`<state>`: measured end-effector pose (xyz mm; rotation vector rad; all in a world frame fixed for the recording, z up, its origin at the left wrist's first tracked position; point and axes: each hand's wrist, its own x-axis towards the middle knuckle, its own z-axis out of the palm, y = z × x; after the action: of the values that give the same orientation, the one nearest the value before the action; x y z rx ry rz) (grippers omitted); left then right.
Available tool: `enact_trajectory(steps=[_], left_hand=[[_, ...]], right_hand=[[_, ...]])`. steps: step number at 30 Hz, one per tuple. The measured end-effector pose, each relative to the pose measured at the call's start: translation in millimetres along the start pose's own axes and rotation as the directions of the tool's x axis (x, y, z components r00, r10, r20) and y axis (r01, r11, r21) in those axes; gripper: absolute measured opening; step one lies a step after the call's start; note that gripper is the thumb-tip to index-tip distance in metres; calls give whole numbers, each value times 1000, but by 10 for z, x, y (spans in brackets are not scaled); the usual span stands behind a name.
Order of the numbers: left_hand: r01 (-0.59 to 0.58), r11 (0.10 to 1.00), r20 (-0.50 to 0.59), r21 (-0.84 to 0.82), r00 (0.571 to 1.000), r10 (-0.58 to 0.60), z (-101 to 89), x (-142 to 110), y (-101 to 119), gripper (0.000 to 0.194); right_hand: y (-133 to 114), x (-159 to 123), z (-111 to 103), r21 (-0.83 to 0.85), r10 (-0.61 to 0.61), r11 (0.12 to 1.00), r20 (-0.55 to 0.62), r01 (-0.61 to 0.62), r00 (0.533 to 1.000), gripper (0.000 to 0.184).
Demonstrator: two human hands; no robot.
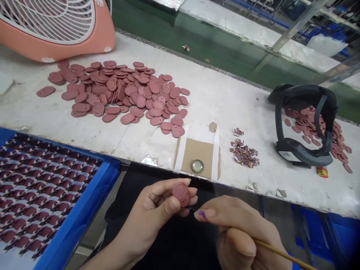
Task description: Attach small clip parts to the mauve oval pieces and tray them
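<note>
From here it looks like a factory assembly line: a worn white counter (225, 93) beside a long green belt (213, 45), piles of identical pink pieces (123, 90), a blue tray (98, 187) of finished-looking rows, and metal framing (298, 26) beyond.

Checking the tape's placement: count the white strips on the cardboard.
2: one strip along the left side of the cardboard, the other strip along its right side. The bottle cap sits between them.
</note>
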<state>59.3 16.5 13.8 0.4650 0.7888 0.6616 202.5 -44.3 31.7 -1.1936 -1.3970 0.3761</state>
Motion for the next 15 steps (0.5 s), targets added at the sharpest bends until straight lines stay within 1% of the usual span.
enact_trajectory(steps=[4, 7, 11, 13, 15], left_hand=[[-43, 999, 45, -1, 998, 43, -39, -21, 1, 20], [-56, 998, 62, 2, 996, 56, -51, -53, -3, 19], [-70, 997, 30, 31, 997, 69, -53, -72, -13, 18], [-77, 996, 16, 45, 997, 76, -55, -65, -16, 18], [-76, 996, 24, 50, 997, 75, -55, -57, -15, 18]], right_hand=[[0, 48, 37, 27, -38, 999, 83, 36, 996, 28], [-8, 67, 48, 18, -46, 999, 101, 44, 994, 28], [-44, 86, 54, -58, -24, 998, 107, 31, 994, 25], [-67, 109, 46, -113, -20, 993, 131, 35, 991, 25], [-86, 134, 32, -154, -18, 987, 172, 45, 985, 26]])
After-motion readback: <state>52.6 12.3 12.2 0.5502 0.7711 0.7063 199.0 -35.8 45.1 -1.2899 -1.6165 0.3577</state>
